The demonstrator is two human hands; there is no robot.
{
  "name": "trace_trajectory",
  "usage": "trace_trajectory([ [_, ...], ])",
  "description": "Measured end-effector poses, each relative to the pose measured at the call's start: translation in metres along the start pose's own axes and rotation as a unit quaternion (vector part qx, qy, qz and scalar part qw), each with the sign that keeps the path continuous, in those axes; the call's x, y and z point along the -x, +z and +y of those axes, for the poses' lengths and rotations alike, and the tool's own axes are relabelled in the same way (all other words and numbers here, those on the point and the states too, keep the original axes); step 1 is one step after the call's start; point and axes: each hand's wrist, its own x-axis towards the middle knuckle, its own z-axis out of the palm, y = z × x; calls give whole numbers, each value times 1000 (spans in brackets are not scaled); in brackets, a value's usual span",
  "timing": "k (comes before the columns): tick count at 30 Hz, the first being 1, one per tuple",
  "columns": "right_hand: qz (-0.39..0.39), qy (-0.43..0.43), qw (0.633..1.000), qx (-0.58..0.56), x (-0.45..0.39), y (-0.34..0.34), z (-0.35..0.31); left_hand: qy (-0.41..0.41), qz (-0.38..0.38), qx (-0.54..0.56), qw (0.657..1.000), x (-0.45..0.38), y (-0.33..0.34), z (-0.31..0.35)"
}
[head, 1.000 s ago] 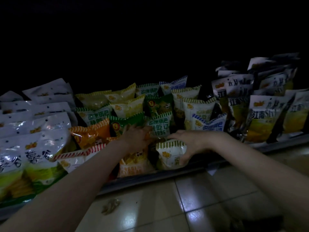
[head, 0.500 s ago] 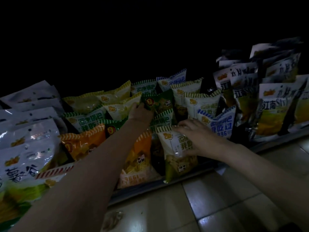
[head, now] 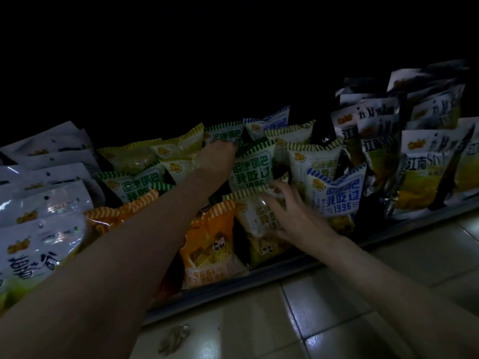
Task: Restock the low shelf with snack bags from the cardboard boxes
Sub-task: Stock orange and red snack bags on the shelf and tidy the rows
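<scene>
two bare hands reach into the shelf (head: 282, 266), whose front edge runs from lower left to right above a tiled floor (head: 337, 301). the scene is very dark and the back of the shelf is lost in black.

the left hand (head: 216, 159) stretches deep toward the back rows, its fingers curled over the top of a green bag (head: 252, 169) that stands upright mid-shelf; whether it truly pinches the bag i cannot tell, since the fingertips are hidden. the right hand (head: 290, 216) sits nearer the front edge, fingers spread and laid against the face of an olive bag (head: 256, 224), touching it rather than gripping. just left of that, an orange bag (head: 210, 244) leans at the front edge. a blue bag (head: 337, 193) stands just right of the right hand. white bags (head: 39, 229) fill the left end, and taller white-and-yellow bags (head: 420, 172) crowd the right end. a crumpled scrap (head: 175, 338) lies on the floor below the shelf.
</scene>
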Motion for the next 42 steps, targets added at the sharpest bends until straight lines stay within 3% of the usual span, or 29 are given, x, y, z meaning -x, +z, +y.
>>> trace_trajectory([
  [2, -26, -7, 1000, -4, 3, 6, 0, 15, -23, 22, 999, 0, 5, -4],
  [5, -96, 6, 995, -13, 15, 16, 9, 49, -60, -35, 996, 16, 12, 2],
  [9, -161, 40, 986, 31, 19, 11, 8, 11, -96, -15, 995, 28, 14, 10],
  [15, -142, 144, 976, -85, 16, 14, -5, 74, -98, 68, 990, 39, 7, -10],
  [19, -125, 136, 969, -163, 12, 11, -8, 108, -143, 107, 978, 53, 6, -21],
  [25, -168, 119, 966, -154, 7, 5, -11, 87, -182, 53, 978, 60, 3, -2],
  [28, -213, 120, 965, -95, 1, -15, -6, 92, -159, 45, 982, 71, -2, 2],
  [32, -165, 86, 982, 16, -13, -37, 5, 65, -192, 77, 976, 94, -11, -14],
  [35, -255, 80, 962, 59, -29, -30, 20, 78, -265, -6, 961, 104, -17, -30],
  [38, -321, 73, 940, 91, -39, -19, 26, 75, -291, -33, 953, 107, -9, -35],
  [42, -278, 23, 953, 118, -28, -19, 29, 64, -262, -23, 963, 110, 1, -31],
])
